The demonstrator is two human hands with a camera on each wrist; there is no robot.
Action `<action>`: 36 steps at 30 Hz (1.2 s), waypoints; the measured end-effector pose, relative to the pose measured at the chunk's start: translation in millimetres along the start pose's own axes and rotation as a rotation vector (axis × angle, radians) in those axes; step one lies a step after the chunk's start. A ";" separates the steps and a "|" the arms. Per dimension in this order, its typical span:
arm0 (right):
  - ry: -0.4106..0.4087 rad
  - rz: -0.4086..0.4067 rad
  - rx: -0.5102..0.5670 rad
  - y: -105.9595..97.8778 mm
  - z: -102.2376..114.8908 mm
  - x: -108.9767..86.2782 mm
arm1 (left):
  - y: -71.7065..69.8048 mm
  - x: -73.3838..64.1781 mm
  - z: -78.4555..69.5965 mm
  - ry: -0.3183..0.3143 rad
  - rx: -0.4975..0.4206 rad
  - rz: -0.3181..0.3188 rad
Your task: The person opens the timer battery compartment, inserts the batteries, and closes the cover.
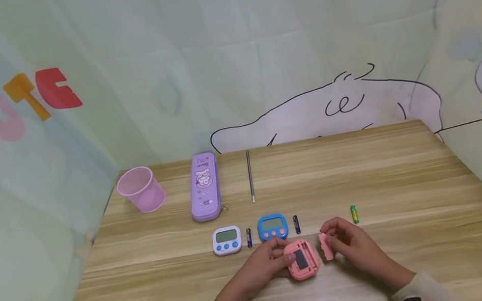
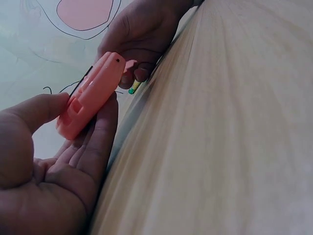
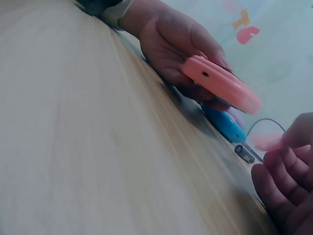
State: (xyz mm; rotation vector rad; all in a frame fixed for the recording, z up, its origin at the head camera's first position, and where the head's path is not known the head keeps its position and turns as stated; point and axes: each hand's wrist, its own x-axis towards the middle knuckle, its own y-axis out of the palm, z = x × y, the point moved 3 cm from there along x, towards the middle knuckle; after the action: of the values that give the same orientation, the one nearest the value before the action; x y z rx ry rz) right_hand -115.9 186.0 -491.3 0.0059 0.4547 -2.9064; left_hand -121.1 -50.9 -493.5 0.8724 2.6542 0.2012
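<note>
The left hand [image 1: 263, 263] holds a pink timer [image 1: 301, 260] just above the wooden surface [image 1: 388, 176], near the front edge. Its fingers curl round the left side of the timer, so that grip is closed on it. The timer lies back-side up, and a dark open slot shows in its back. The right hand [image 1: 348, 241] pinches a small pink cover piece [image 1: 326, 246] just beside the timer, not touching it.

The timer looks like hard, smooth plastic. It is likely light and stiff, and it could slip from the fingers. The best place to hold it is by its rounded sides, with thumb on one edge and fingers on the other. The cover piece is thin and small, so it may snap or drop if squeezed hard.

Behind the hands sit a blue timer [image 1: 272, 227] and a white timer [image 1: 227, 240]. Small batteries lie near them: two dark ones [image 1: 249, 238] [image 1: 296, 224] and a green and yellow battery [image 1: 354, 214]. Farther back are a purple pencil case [image 1: 204, 186], a pink cup [image 1: 141, 189] and a thin stick [image 1: 251, 176]. Pale green cloth walls stand around the surface, with cartoon drawings and the word CUTE [image 1: 9, 113].
</note>
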 end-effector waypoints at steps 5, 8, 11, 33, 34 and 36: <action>-0.021 -0.032 -0.119 -3.9 -4.7 2.2 | -0.1 -0.7 0.6 -0.004 -0.003 -0.002; -0.014 -0.036 -0.182 -3.8 -6.0 3.8 | -0.2 -0.7 0.4 -0.012 -0.003 -0.002; -0.015 -0.025 -0.226 -2.6 -5.6 5.1 | -0.1 -0.8 -0.1 -0.012 0.000 -0.001; -0.117 -0.027 -0.307 -1.0 -5.1 5.3 | -1.2 1.5 0.1 -0.038 0.030 -0.014; -0.114 -0.028 -0.308 -1.1 -5.0 5.2 | -1.2 1.6 0.2 -0.038 0.032 -0.010; -0.109 -0.028 -0.313 -1.4 -4.9 4.8 | -1.0 2.0 0.3 -0.039 0.032 -0.001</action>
State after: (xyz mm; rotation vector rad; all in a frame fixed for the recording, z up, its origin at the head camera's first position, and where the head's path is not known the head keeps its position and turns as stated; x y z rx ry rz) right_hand -120.9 187.8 -495.7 -0.2053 0.8883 -2.8109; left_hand -123.1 -50.6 -494.6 0.8763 2.6285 0.1407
